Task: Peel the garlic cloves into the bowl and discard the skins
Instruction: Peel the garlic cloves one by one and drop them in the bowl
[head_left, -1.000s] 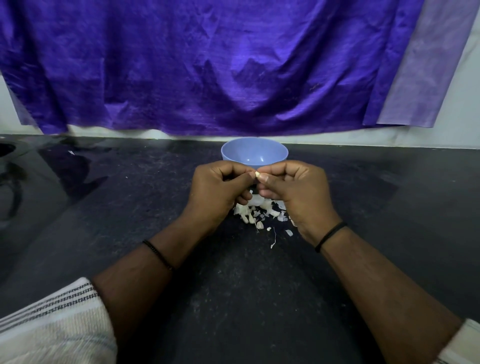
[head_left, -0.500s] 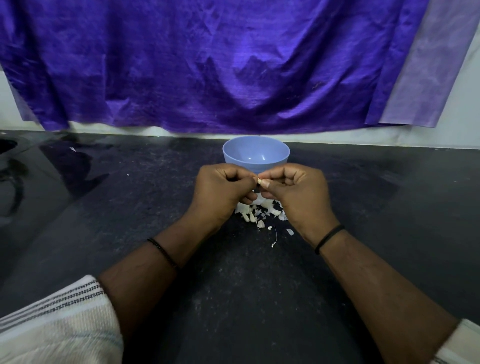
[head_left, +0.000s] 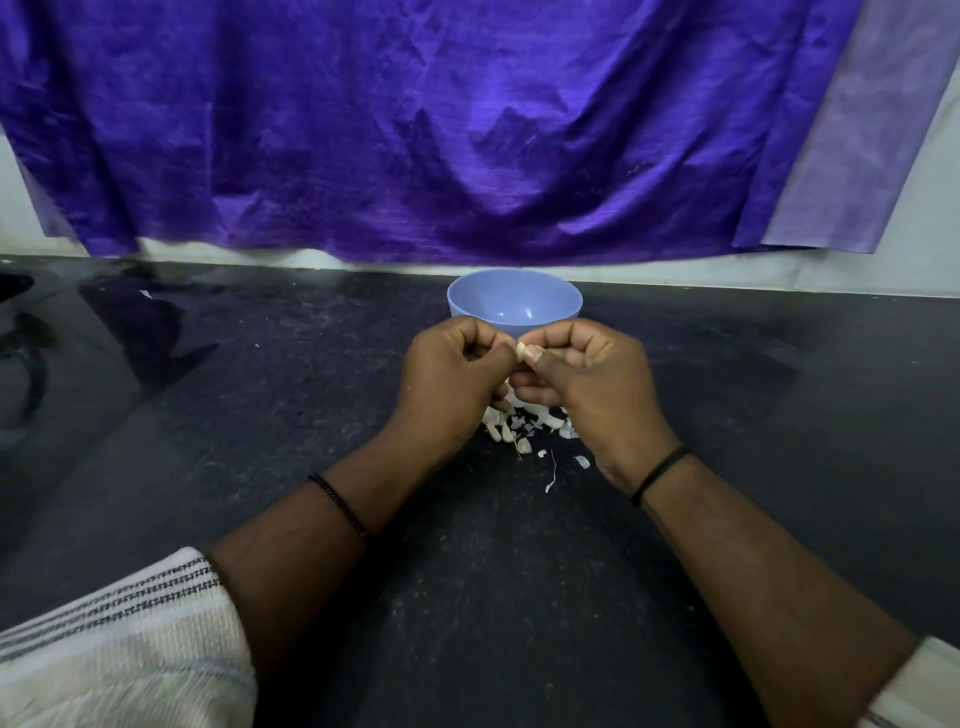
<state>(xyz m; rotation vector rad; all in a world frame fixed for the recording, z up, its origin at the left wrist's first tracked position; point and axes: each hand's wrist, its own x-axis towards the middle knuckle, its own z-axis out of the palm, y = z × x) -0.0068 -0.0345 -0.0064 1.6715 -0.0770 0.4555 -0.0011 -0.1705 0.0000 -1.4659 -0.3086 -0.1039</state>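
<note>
Pinching one clove (head_left: 519, 349) between them, both hands (head_left: 524, 374) work its skin loose; next, likely, it drops bare into the bowl (head_left: 514, 304) just behind.

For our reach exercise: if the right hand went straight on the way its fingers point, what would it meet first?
Probably the left hand: the right hand points leftward, both pinching one garlic clove between them.

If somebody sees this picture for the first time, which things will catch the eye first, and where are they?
First, the big purple cloth hanging across the whole back wall. Then the two hands, left hand and right hand, meeting at the centre and pinching a small garlic clove between them. Just behind them stands a blue bowl, and under them a pile of white cloves and skins lies on the dark counter.
</note>
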